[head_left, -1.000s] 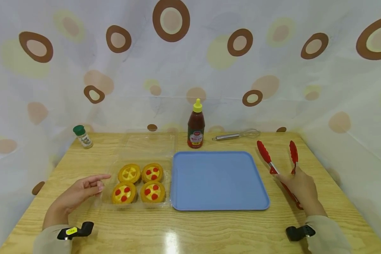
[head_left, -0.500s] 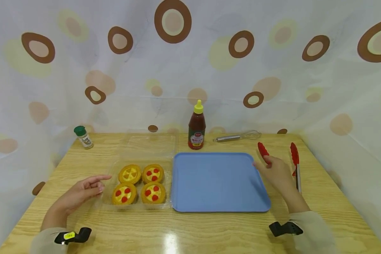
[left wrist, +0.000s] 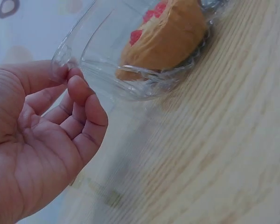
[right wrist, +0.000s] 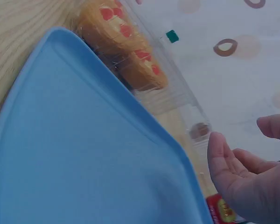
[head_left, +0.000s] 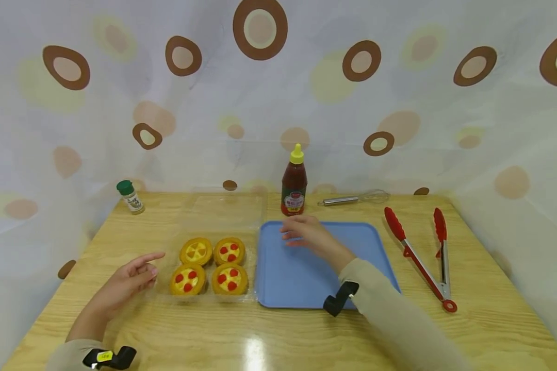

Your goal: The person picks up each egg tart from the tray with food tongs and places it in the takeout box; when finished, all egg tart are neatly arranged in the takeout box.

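My left hand stays at the left side of a clear plastic box, its lid folded back. The fingers are loosely bent, fingertips right at the box's rim in the left wrist view. Several small round tarts with red or yellow toppings sit in the box. My right hand is over the back left of a blue tray, fingers apart and holding nothing. Just behind it stands a red sauce bottle with a yellow nozzle cap; part of its label shows low in the right wrist view.
Red-tipped tongs lie spread to the right of the tray. A whisk rests along the back edge of the wooden table. At the back left is a green-capped shaker. A patterned curtain closes off the back and sides.
My right hand has let go of the tongs, leaving them on the table, and has swung left across the tray toward the sauce bottle. The left hand keeps its place.
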Demonstrator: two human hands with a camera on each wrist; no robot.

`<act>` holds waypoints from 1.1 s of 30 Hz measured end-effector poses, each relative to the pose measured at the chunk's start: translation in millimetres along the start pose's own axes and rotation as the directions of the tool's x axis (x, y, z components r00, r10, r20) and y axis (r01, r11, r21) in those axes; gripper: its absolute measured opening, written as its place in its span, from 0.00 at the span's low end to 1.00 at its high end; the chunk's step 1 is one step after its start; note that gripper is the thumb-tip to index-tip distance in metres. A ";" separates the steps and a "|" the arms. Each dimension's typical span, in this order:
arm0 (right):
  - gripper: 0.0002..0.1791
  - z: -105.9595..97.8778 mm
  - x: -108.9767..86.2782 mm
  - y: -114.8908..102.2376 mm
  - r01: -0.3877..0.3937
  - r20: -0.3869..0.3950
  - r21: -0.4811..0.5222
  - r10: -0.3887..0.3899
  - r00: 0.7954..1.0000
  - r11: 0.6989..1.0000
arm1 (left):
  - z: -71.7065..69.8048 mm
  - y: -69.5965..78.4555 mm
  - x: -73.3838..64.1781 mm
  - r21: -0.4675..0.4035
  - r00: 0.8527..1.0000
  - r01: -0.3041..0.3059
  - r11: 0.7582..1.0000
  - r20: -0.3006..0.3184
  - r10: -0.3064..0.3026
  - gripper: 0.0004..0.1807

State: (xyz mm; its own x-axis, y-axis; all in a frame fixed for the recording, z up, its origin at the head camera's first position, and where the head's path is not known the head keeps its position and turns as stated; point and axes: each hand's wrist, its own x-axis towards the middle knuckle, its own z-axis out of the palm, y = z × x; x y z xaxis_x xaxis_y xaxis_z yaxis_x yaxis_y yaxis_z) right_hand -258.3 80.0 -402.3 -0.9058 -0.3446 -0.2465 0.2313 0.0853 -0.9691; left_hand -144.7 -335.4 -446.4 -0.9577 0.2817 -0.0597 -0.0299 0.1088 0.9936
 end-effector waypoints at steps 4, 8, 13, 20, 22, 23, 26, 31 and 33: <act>0.23 21.3 27.7 9.8 -0.040 -0.028 0.130 0.044 0.999 0.991 | 2.3 1.4 0.1 0.004 0.999 0.008 1.000 -0.033 -0.008 0.20; 0.20 38.1 44.6 13.6 -0.018 -0.122 0.207 0.044 0.992 0.978 | 2.5 2.4 0.8 0.007 0.999 0.005 1.000 -0.041 -0.005 0.20; 0.20 51.1 56.7 12.1 0.002 -0.193 0.271 0.052 0.980 0.963 | 2.0 2.0 0.7 -0.004 0.999 0.015 1.000 -0.046 -0.015 0.21; 0.19 57.0 68.7 15.5 -0.033 -0.225 0.370 0.123 0.967 0.929 | 0.6 2.5 -1.1 -0.025 0.999 0.020 0.999 -0.044 -0.021 0.19; 0.17 56.6 71.8 18.1 -0.037 -0.230 0.394 0.138 0.963 0.918 | 1.4 3.1 -0.9 -0.033 0.999 0.009 0.999 -0.031 -0.010 0.20; 0.16 56.6 73.2 19.5 -0.037 -0.232 0.397 0.139 0.963 0.917 | 2.0 3.4 -0.9 -0.037 1.000 0.004 0.999 -0.024 -0.005 0.20; 0.15 57.0 76.2 22.2 -0.037 -0.231 0.405 0.142 0.963 0.913 | 2.7 4.1 -1.3 -0.033 1.000 -0.002 0.999 -0.014 0.002 0.21; 0.16 61.3 75.8 21.7 -0.023 -0.223 0.415 0.126 0.967 0.909 | -1.4 3.0 -4.5 0.007 0.999 0.023 1.000 -0.038 -0.022 0.22; 0.15 64.6 74.4 21.0 -0.003 -0.229 0.422 0.110 0.967 0.906 | -4.1 1.9 -6.4 0.010 0.999 0.026 1.000 -0.041 -0.025 0.22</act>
State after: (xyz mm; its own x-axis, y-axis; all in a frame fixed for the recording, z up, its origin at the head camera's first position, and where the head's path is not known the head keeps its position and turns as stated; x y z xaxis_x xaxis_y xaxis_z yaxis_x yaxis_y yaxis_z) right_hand -297.9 -4.2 -440.8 -0.9318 -0.1097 -0.3459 0.3627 -0.3162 -0.8766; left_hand -139.8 -341.0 -443.7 -0.9675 0.2395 -0.0806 -0.0514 0.1258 0.9907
